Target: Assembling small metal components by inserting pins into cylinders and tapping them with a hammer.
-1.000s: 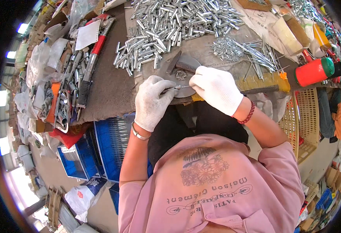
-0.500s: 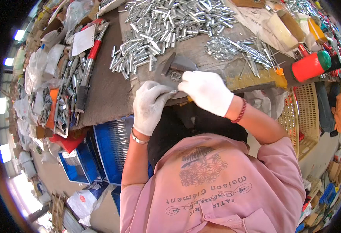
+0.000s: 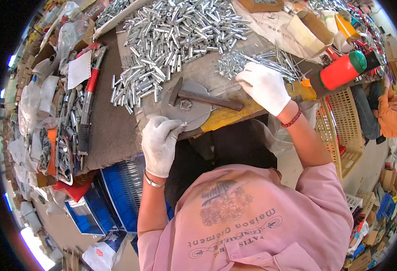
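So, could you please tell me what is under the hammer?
Under the hammer is a round grey plate, visible on both sides of it. Anything directly beneath the hammer is covered and cannot be seen.

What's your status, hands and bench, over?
Left hand pinches a small metal piece. Right hand at the pile of small parts, contact unclear. Hammer lies across the grey disc, between the hands.

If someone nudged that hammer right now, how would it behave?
The hammer would probably feel rigid and head-heavy, since its dark head looks like solid metal on a slim handle. It seems likelier to swivel than roll, with that long handle jutting sideways. Pressing the handle's far end might tip it, as it overhangs the round grey plate.
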`<move>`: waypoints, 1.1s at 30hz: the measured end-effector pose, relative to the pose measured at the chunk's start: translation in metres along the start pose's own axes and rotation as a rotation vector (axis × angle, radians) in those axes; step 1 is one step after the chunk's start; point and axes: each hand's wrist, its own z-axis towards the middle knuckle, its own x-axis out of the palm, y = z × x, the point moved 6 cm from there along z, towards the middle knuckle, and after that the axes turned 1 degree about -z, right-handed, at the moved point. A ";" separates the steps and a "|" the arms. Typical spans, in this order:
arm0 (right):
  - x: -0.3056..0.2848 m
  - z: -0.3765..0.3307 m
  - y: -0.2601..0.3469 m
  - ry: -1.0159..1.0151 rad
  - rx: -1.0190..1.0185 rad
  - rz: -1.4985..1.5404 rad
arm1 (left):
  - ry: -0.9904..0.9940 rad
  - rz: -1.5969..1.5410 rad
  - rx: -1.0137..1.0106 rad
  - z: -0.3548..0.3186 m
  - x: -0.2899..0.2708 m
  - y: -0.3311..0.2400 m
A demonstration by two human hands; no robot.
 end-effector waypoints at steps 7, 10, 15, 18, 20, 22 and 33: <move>0.011 0.009 0.016 0.070 -0.091 -0.022 | -0.044 0.046 0.074 -0.012 -0.001 0.003; 0.004 0.008 0.020 0.059 -0.007 0.044 | -0.057 0.049 0.069 -0.012 0.001 -0.005; -0.002 0.020 0.089 0.046 -0.061 0.325 | -0.051 0.052 0.059 -0.012 -0.004 -0.006; 0.021 0.025 0.132 0.155 -0.218 0.364 | -0.057 0.070 0.064 -0.009 -0.004 -0.004; 0.028 0.030 0.156 0.158 -0.265 0.428 | -0.056 0.076 0.096 -0.008 -0.003 -0.002; 0.029 0.034 0.166 0.091 -0.282 0.461 | -0.042 0.088 0.061 -0.008 -0.002 0.000; 0.023 0.019 0.153 0.039 -0.144 0.498 | -0.075 0.028 0.111 -0.013 -0.003 -0.002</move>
